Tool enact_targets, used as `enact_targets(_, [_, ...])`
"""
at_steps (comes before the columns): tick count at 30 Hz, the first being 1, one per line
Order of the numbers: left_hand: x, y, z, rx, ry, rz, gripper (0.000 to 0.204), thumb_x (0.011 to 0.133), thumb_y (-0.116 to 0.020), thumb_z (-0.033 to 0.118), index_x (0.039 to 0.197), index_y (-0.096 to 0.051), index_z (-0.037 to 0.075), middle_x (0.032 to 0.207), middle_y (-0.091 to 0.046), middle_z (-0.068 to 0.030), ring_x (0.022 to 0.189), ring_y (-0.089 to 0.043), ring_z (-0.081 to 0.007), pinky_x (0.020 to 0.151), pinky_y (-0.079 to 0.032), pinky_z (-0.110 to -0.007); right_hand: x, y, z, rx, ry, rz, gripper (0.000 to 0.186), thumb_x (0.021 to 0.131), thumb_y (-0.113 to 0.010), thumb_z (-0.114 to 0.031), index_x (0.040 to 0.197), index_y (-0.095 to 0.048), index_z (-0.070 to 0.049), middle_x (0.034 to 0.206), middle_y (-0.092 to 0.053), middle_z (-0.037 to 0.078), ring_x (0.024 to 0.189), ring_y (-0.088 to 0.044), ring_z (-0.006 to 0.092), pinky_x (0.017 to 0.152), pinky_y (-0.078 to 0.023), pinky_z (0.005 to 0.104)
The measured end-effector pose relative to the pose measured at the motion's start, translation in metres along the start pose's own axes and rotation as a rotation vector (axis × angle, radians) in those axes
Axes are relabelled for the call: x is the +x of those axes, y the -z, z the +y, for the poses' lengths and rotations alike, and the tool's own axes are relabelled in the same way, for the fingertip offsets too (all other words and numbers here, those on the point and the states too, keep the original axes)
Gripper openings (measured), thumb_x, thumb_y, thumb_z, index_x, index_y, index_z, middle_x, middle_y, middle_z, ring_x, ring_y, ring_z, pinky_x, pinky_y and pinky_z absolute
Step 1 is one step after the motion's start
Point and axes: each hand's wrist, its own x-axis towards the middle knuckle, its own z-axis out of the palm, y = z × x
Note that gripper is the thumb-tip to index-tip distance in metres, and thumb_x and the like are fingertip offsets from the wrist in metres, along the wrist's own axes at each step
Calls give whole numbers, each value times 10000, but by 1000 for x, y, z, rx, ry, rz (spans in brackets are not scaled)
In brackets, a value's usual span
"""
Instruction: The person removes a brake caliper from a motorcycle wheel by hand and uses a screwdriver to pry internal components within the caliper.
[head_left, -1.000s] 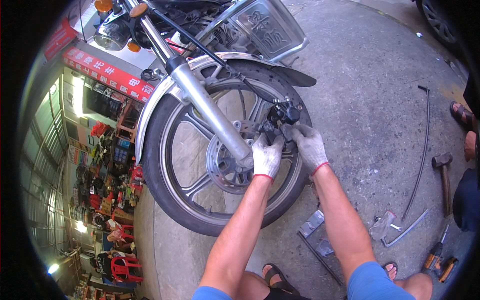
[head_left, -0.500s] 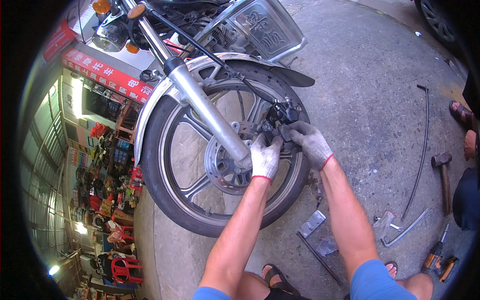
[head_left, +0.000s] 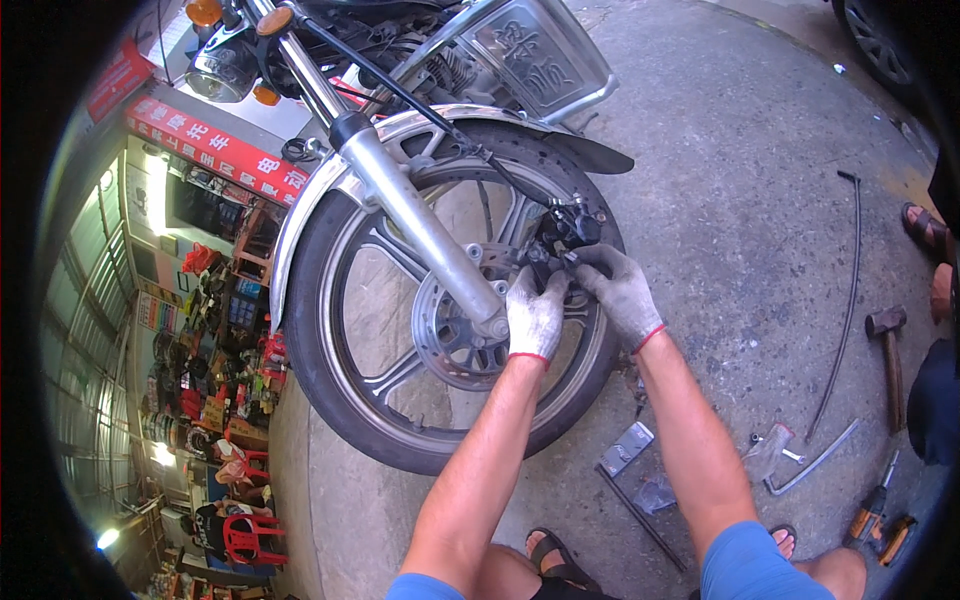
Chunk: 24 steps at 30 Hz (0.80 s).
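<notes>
A motorcycle's front wheel (head_left: 345,400) fills the middle of the view, with its silver brake disc (head_left: 432,335) beside the fork leg (head_left: 415,235). A dark brake caliper (head_left: 575,222) hangs on its black hose at the wheel's right side. My left hand (head_left: 534,318), in a white knit glove, grips the caliper's lower left part with thumb and fingers. My right hand (head_left: 622,298), in a greyer glove, is closed at the caliper's lower right. Its thumb and fingers pinch a small dark part there, mostly hidden; its kind is unclear.
On the concrete floor at right lie a hammer (head_left: 892,365), a long thin dark bar (head_left: 843,310), a bent silver rod (head_left: 815,462) and an orange-black power tool (head_left: 868,515). Near my right forearm are a small box (head_left: 628,448) and a dark rod (head_left: 640,515). Another person's sandalled foot (head_left: 928,228) stands far right.
My right fingers have shifted slightly left and closer to the caliper. The dark block-like part between them is now mostly covered. My left hand stays on the caliper, nearly unmoved.
</notes>
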Motion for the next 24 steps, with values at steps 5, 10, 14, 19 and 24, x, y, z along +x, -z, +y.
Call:
enact_targets(5, [2, -1, -6, -65, 9, -7, 231, 973, -597, 126, 1132, -644, -34, 994, -682, -53, 866, -595, -122, 779, -482, -270, -2, -6, 5, -341, 170, 122, 256, 861, -670, -76, 1104, -673, 3, 1049, -699, 140, 963, -666, 214, 860, -517, 334])
enact_targets(10, [5, 3, -19, -21, -3, 56, 250, 1001, -564, 186, 1100, -641, -31, 956, -664, -48, 829, -571, -120, 740, -473, -276, -7, -17, 13, -661, 344, 215, 277, 795, -677, -50, 1072, -695, -42, 1017, -672, 165, 992, -641, 353, 866, -508, 425])
enact_targets(14, [4, 5, -16, 38, 6, 50, 325, 995, -554, 220, 1104, -620, -78, 964, -679, -142, 872, -580, -168, 779, -477, -328, -9, -25, 15, -670, 401, 287, 283, 772, -677, -42, 1053, -705, -60, 1020, -663, 158, 990, -622, 355, 874, -490, 437])
enact_targets(19, [0, 2, -11, 45, -34, 52, 313, 991, -551, 210, 1090, -622, -78, 947, -682, -150, 847, -586, -176, 759, -480, -335, -10, -30, 25, -643, 407, 332, 284, 773, -671, -40, 1053, -710, -53, 1039, -667, 150, 1011, -614, 341, 907, -477, 423])
enact_targets(24, [-1, 4, -10, 120, -82, 62, 295, 989, -552, 208, 1061, -623, -68, 906, -680, -167, 806, -589, -183, 731, -479, -352, -11, -36, 31, -605, 418, 368, 290, 778, -661, -43, 1064, -712, -52, 1063, -671, 144, 1030, -613, 325, 927, -471, 409])
